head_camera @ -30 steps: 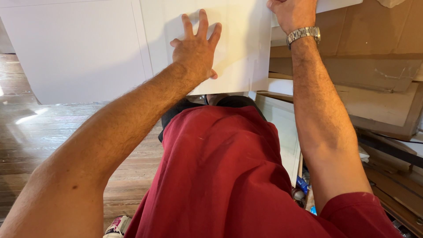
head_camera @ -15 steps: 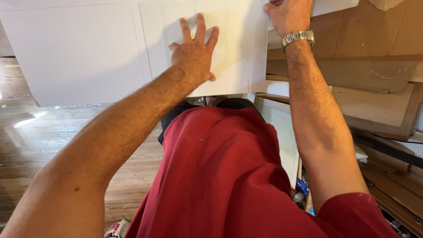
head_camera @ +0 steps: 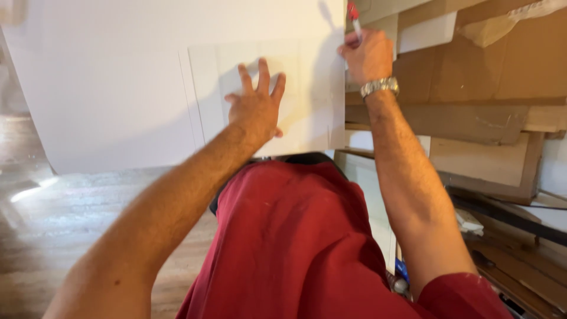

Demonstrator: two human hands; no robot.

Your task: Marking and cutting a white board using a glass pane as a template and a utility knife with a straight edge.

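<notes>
Head view, from the left of the frame: a wood floor fills the lower left, and above it a large white board spans the upper left and centre. A smaller clear sheet lies flat against the board at upper centre. The left forearm runs diagonally up from the lower left, and the left hand presses palm-down on the sheet, fingers spread apart and straight. Below, a red shirt covers the lower centre. Right of centre, the right arm rises nearly vertical, a metal wristwatch on the wrist. The right hand is closed around a red-and-white marker, at the sheet's right edge. Cardboard pieces are stacked at the upper right.
</notes>
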